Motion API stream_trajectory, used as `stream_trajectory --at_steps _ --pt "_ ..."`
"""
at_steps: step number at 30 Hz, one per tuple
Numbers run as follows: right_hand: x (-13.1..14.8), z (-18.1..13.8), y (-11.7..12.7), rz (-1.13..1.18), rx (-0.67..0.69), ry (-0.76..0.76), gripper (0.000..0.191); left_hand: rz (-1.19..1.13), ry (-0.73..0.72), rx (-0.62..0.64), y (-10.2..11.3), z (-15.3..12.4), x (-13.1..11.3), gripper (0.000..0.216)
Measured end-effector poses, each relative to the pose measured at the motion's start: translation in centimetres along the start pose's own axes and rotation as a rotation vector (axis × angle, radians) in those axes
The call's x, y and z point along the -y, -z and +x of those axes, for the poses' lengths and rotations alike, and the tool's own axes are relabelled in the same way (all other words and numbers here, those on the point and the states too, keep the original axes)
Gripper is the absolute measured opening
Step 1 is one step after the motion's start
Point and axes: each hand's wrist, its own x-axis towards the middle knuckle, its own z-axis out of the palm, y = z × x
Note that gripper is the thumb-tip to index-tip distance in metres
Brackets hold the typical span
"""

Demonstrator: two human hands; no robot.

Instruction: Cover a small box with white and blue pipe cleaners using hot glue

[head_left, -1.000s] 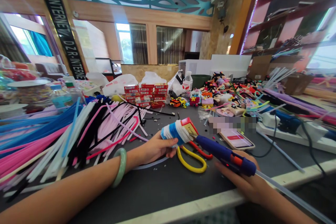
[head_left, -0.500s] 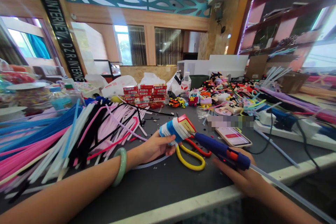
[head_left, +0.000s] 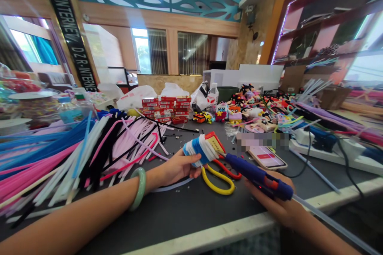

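Note:
My left hand (head_left: 184, 165) is closed around a small red and yellow box (head_left: 206, 147), wrapped in white and blue pipe cleaners. The box tilts, its unwrapped end pointing right. In my right hand (head_left: 278, 199) is a dark blue glue gun (head_left: 257, 175) with a long clear glue stick (head_left: 332, 223) coming out of its back. Its metal nozzle is at the near edge of the box's unwrapped end; whether they touch I cannot tell. Beneath the box lie what look like scissors, with a yellow handle loop (head_left: 220, 191) and a red one; their blades are hidden.
Bundles of coloured pipe cleaners (head_left: 60, 159) cover the table's left side. Stacked small red boxes (head_left: 166, 107) stand behind, with several fuzzy dolls (head_left: 235, 114) to their right. A phone (head_left: 266, 155) and a white power strip (head_left: 335, 155) with cables lie at the right.
The glue gun and my right hand have shifted slightly right and down. The wrapped box stays in my left hand, almost unmoved, with the nozzle still at its end.

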Motion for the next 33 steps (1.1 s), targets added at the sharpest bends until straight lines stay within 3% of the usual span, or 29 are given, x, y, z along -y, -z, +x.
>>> stream_trajectory --at_steps 3,8,14,20,26,33 --pt "-0.1 -0.2 -0.2 -0.04 -0.101 0.076 0.006 0.016 0.012 -0.01 0.0 0.0 0.0 0.042" --pt "-0.3 -0.5 -0.4 -0.081 -0.162 0.13 0.008 0.027 0.021 -0.007 0.1 0.0 0.1 0.037" --pt "-0.5 -0.6 -0.6 -0.014 -0.131 0.063 0.007 0.028 0.028 -0.004 0.0 0.1 0.0 0.044" --pt "-0.7 -0.7 -0.5 0.03 -0.006 0.043 0.004 0.031 0.035 -0.005 -0.2 0.0 -0.1 0.039" --pt "-1.0 -1.2 -1.0 -0.009 -0.067 0.059 0.01 0.024 0.044 -0.007 -0.3 0.0 -0.1 0.039" --pt "-0.3 -0.9 -0.8 0.016 -0.02 -0.027 0.003 0.007 0.033 -0.013 -0.3 -0.1 -0.1 0.038"
